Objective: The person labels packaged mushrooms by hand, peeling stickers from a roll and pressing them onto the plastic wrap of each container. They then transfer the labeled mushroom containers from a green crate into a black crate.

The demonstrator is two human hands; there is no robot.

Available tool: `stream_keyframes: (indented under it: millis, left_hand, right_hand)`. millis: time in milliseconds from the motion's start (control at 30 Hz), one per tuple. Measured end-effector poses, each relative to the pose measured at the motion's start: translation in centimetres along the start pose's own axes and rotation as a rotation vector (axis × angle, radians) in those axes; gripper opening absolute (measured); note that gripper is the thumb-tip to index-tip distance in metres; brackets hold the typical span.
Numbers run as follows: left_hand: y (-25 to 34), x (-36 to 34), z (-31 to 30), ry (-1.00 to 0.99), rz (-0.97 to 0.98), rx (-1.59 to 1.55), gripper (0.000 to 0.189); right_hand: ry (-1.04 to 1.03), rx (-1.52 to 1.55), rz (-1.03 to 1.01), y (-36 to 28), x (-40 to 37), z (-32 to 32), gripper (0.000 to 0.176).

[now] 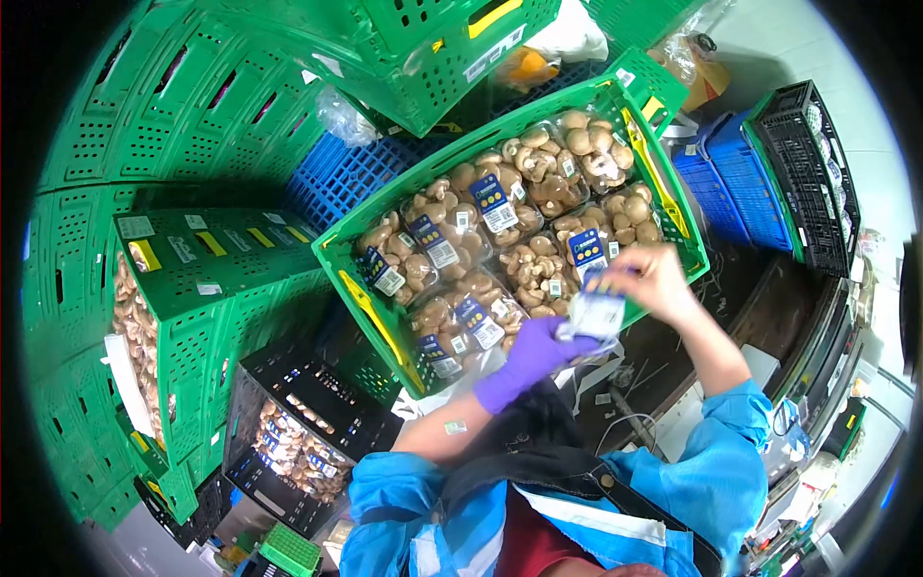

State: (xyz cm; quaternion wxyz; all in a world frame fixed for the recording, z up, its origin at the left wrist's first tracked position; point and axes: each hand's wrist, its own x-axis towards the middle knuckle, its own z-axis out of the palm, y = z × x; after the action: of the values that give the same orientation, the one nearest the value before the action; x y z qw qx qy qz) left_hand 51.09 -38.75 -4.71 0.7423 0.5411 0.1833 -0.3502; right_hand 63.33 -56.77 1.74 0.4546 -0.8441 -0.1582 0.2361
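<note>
My left hand (527, 363), in a purple glove, grips a stack of labels (598, 315), white with print and dark blue at the top, over the near edge of a green crate (481, 154). My bare right hand (657, 281) pinches the upper edge of a label at that stack; its fingers are slightly blurred. Inside the crate lie several film-wrapped packs of brown mushrooms (553, 173). Some carry a blue-and-white label (495, 204), while others show only a small white sticker. My hands partly cover the packs at the near right.
Stacked green crates (77, 308) rise at the left and another green crate (423, 67) stands behind. A black crate (317, 423) holding mushroom packs is at the lower left. Blue crates (740, 183) and a black crate (798, 183) stand at the right.
</note>
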Motion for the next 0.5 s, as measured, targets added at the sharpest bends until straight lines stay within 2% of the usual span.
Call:
stream_keyframes:
  millis: [33,67,133,167,200,267,300,333,400,433,467,500]
  left_hand:
    - [1.6,-0.8,0.4,0.025,0.091,0.445,0.042]
    - [-0.9,0.6,0.6,0.009,0.121,0.7,0.048]
    - [-3.5,1.3,0.4,0.123,0.164,0.707,0.049]
    - [-3.7,1.5,-0.1,0.125,0.168,0.707,0.049]
    - [-4.0,1.6,-0.9,0.14,0.15,0.635,0.048]
    - [-3.8,1.6,-1.9,0.155,0.13,0.559,0.047]
    - [-3.6,1.6,-2.3,0.12,0.07,0.341,0.037]
    - [-3.2,1.4,-2.8,0.085,0.01,0.125,0.027]
    - [0.1,0.6,-3.3,0.019,0.001,0.031,0.025]
    - [0.8,0.3,-3.5,0.021,0.024,0.029,0.025]
    - [1.2,0.0,-3.8,0.025,0.048,0.028,0.026]
    - [1.3,-0.1,-4.1,0.035,0.052,0.068,0.026]
  right_hand:
    - [0.08,0.018,0.053,2.2,1.4,-2.0,0.016]
    - [0.158,0.037,0.107,4.7,2.8,-4.2,0.019]
    - [-0.013,-0.317,0.112,8.6,4.7,-7.6,0.029]
    - [-0.165,-0.572,0.143,9.1,5.0,-7.9,0.04]
    - [-0.228,-0.554,-0.056,12.2,5.1,-7.3,0.05]
    - [-0.274,-0.845,0.103,15.5,5.0,-5.1,0.056]
    - [-0.28,-0.941,0.14,18.1,5.3,-4.4,0.069]
    - [-0.281,-0.938,0.14,17.5,5.1,-4.4,0.069]
    - [-0.161,-1.079,0.199,14.4,4.6,-4.2,0.074]
    - [0.127,-1.059,0.066,13.5,4.0,-3.9,0.077]
    - [0.208,-0.895,0.125,10.6,3.8,-3.6,0.075]
    - [0.179,-0.551,0.098,8.9,3.4,-2.6,0.071]
